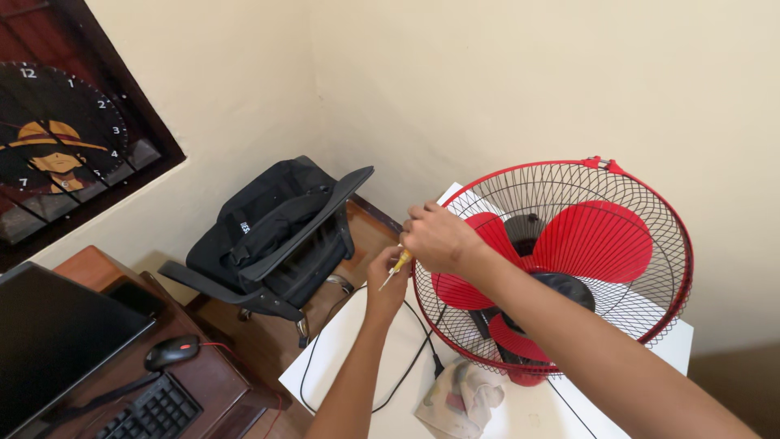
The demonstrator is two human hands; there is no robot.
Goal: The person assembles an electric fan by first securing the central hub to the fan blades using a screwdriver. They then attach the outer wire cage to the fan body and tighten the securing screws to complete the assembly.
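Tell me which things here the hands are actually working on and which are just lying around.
In hand:
red fan, wire guard gripped at its rim by the right hand
yellow-handled screwdriver, held by the left hand

Lying about:
cloth on the white table
black cable
office chair with bag
mouse, keyboard, monitor

Left hand [385, 280], right hand [439, 238]: bare, no sleeves, rings or watch visible on forearms

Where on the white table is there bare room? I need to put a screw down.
Free: the white table left of the black cable, toward its near-left edge. Crowded: around the red fan, the crumpled cloth and both hands, left hand with the screwdriver, right hand at the grille.
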